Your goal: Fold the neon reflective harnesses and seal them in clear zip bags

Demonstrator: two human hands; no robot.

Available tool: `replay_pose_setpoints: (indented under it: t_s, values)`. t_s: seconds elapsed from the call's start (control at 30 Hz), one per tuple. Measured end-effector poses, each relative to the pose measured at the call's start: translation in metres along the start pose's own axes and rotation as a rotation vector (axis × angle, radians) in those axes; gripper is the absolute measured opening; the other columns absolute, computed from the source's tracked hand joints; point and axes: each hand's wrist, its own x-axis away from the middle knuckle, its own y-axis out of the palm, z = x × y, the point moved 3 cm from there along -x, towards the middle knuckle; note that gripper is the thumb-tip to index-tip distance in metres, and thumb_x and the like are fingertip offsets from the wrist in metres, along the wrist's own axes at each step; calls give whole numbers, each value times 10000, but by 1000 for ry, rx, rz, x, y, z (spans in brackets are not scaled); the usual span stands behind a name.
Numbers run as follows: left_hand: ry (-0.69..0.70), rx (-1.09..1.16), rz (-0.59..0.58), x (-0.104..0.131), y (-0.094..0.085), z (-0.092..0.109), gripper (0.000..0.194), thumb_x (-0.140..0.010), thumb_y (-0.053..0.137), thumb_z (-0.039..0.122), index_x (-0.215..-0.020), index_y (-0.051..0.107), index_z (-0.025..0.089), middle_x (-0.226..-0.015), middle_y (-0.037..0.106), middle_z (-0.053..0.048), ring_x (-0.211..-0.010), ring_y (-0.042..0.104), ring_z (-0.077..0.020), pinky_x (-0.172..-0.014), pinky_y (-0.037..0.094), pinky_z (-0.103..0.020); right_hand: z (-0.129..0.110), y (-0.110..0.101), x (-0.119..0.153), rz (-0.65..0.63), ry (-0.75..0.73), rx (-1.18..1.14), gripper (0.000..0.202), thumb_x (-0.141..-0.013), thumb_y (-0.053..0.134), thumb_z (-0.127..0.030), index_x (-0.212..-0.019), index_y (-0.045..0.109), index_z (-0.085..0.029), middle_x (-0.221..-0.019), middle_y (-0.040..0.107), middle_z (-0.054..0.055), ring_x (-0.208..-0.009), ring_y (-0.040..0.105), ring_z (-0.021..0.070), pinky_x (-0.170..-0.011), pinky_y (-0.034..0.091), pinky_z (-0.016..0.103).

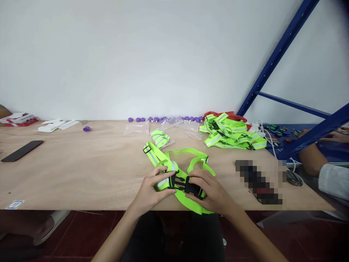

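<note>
A neon-green reflective strap vest (174, 160) lies on the wooden table (81, 171) near its front edge. My left hand (152, 191) grips the pronged half of its black plastic buckle (174, 181). My right hand (211, 191) holds the socket half (194, 187). The two halves sit end to end, almost touching, between my hands. Grey reflective bands run along the green straps.
A heap of more green vests (231, 135) lies at the back right. A folded vest in a clear bag (160, 138), empty bags (136, 128), purple caps (163, 119) by the wall, a black phone (21, 150) at left. Another person's arm (321, 160) at right, under blue shelving (286, 43).
</note>
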Motion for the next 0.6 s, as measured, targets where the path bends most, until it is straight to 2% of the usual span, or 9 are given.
replay_pose_setpoints:
  t_s: [0.33, 0.6]
  values:
    - [-9, -2, -7, 0, -2, -2, 455, -780, 808, 418, -1215, 722, 316, -1268, 588, -92, -1263, 548, -302, -1073, 460, -453, 1, 0, -1, 1, 22, -5, 285, -865, 702, -293, -1114, 575, -238, -1054, 680, 87, -1027, 656, 240, -890, 553, 382]
    - [-25, 8, -14, 0, -3, -3, 467, -786, 805, 412, -1233, 710, 319, -1286, 586, -91, -1278, 538, -301, -1079, 455, -444, -2, 1, -3, -8, -4, 18, 240, -890, 666, -297, -1104, 580, -232, -1064, 686, 92, -1017, 660, 240, -878, 550, 395]
